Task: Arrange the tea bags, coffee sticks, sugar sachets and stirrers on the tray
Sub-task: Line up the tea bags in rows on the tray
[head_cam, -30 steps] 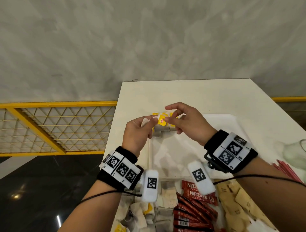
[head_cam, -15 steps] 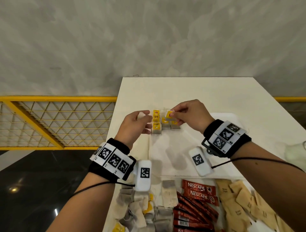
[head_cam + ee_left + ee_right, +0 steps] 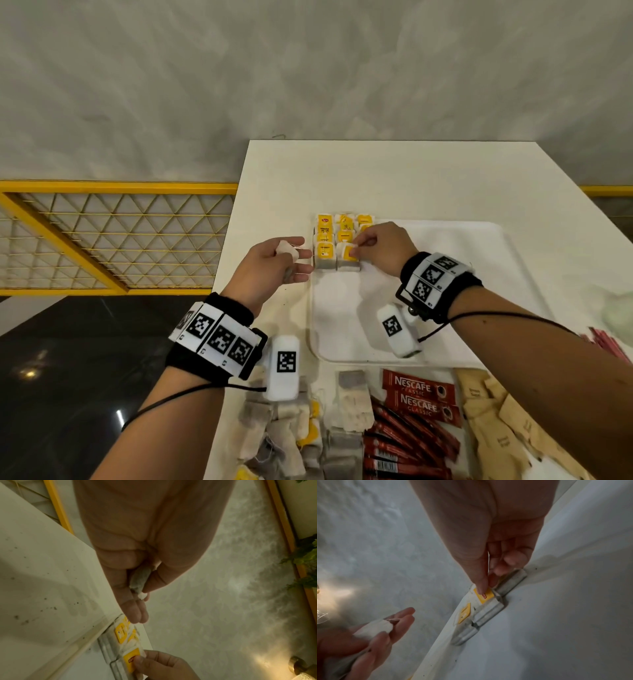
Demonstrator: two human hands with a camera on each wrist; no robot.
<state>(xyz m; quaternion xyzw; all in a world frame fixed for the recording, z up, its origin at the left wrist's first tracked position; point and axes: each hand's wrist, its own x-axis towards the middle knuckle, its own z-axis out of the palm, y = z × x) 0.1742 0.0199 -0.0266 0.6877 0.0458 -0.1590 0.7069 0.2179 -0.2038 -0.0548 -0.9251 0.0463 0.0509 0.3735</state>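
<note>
A white tray (image 3: 462, 274) lies on the white table (image 3: 394, 171). Rows of tea bags with yellow tags (image 3: 334, 233) fill its far left corner. My right hand (image 3: 356, 249) pinches the yellow tag of a tea bag (image 3: 347, 258) that lies on the tray in the second column; the same tea bag (image 3: 485, 595) shows under my thumb in the right wrist view. Just left of the tray, my left hand (image 3: 291, 255) holds a white tea bag (image 3: 287, 249) between thumb and fingers, the same tea bag (image 3: 139, 579) seen in the left wrist view.
At the table's near edge lie a heap of loose tea bags (image 3: 291, 431), red coffee sticks (image 3: 418, 401), brown sugar sachets (image 3: 496, 428) and red stirrers (image 3: 609, 346) at the right. A yellow railing (image 3: 113, 240) runs left of the table.
My right hand has carried the tea bag down from mid-air and set it on the tray beside the first column. The left hand drew back to the left with its own tea bag.
</note>
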